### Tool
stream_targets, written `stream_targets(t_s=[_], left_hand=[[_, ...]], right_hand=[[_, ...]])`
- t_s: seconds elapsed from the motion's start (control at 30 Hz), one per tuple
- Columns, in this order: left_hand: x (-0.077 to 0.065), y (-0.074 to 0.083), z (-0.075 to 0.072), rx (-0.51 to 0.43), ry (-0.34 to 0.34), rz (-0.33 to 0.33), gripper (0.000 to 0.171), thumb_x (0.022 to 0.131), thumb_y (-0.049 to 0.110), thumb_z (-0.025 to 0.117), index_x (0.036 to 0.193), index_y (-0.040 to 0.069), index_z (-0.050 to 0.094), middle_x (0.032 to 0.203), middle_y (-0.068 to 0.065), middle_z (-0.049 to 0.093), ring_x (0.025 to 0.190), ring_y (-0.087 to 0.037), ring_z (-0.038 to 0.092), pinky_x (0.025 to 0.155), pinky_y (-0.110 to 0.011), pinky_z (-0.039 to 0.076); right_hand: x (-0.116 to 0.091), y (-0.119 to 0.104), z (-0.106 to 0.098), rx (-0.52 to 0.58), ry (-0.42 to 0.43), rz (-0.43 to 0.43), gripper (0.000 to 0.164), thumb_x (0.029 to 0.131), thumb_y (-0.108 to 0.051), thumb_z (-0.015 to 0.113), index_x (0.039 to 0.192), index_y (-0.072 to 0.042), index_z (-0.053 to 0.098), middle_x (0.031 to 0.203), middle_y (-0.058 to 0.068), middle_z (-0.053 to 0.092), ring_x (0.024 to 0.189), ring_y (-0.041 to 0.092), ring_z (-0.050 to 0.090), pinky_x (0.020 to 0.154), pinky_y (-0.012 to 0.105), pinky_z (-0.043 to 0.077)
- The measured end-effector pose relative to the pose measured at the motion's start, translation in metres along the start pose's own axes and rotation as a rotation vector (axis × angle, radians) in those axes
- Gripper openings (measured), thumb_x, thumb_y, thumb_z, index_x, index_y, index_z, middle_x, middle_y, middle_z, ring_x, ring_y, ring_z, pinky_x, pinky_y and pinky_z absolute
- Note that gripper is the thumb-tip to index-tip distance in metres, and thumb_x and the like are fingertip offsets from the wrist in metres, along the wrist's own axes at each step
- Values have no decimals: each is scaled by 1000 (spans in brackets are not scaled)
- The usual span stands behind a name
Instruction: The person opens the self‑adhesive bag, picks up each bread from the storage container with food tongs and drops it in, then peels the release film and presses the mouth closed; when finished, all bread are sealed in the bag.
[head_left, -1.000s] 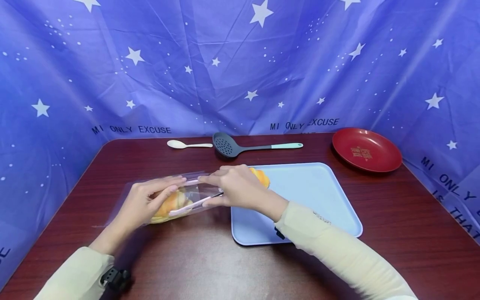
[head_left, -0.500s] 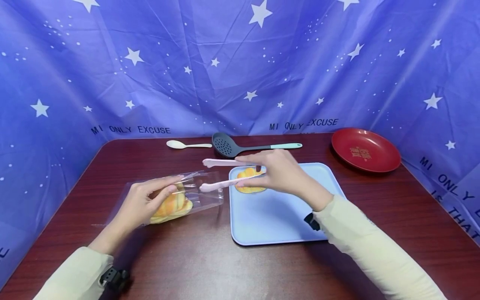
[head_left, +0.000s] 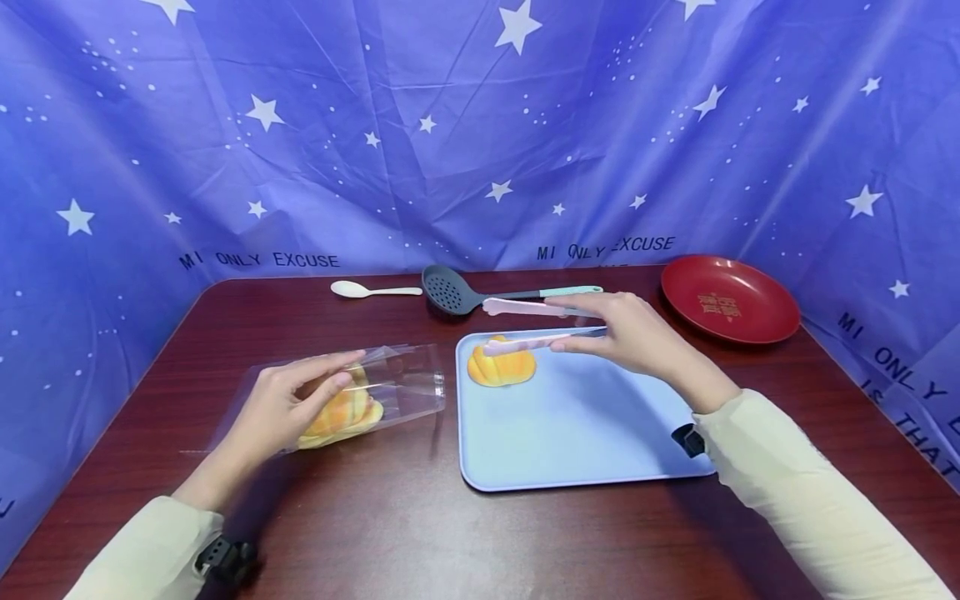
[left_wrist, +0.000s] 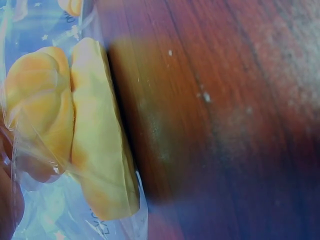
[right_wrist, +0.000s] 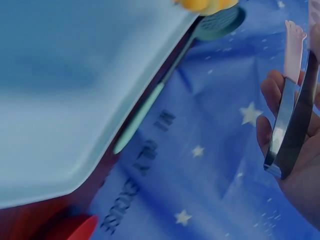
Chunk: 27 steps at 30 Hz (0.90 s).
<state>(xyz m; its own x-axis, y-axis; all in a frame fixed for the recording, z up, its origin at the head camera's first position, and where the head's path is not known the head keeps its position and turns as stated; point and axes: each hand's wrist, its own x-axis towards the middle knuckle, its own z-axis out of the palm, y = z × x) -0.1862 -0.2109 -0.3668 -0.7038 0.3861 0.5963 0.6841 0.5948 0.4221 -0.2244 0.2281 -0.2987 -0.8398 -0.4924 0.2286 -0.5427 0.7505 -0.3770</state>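
My left hand grips a clear plastic bag on the left of the table, its mouth facing right. Inside the bag lie golden bread pieces; the left wrist view shows a rounded bread roll against a longer pale one. Over the back of the light blue tray, my right hand holds metal tongs with pink tips. The tongs' tips stand spread with nothing between them. One yellow-orange bread roll sits in the tray's back left corner, partly covered by the lower tip.
Behind the tray lies a dark slotted ladle with a mint handle. A small white spoon is left of it. At the back right is a red plate, and a blue starred cloth hangs behind the table.
My right hand has drawn the tongs out of the bag's mouth and carried them right, over the tray. The left hand keeps its grip on the bag, nearly still.
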Motion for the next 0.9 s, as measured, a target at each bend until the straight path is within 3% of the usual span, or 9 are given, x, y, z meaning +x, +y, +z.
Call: stream_targets(t_s=[0.33,0.63,0.9], left_hand=[[0,1,1,12,-10,12,43,89,3,77,128,21,73,119,4,74,111,-7,67,95,-8,43],[1,1,1,17,-7,25,43,88,3,77,126,22,74,119,5,74,112,-7,67,97,-9,42],[1,2,1,16,-5,37,42,88,2,77,126,21,75,119,4,74,112,-9,67,98,-9,42]], right_hand=[[-11,32,7,-70,-59,76,59,86,-37,83,137,-13,66,126,9,71,91,21,66,82,45,56],[-9,45,19,-98,-102,55,60,84,-40,84,135,-13,67,130,11,69,103,27,68,87,50,56],[-4,44,19,-87,-133,34,55,85,-40,83,132,-15,70,117,6,74,81,17,61,67,34,50]])
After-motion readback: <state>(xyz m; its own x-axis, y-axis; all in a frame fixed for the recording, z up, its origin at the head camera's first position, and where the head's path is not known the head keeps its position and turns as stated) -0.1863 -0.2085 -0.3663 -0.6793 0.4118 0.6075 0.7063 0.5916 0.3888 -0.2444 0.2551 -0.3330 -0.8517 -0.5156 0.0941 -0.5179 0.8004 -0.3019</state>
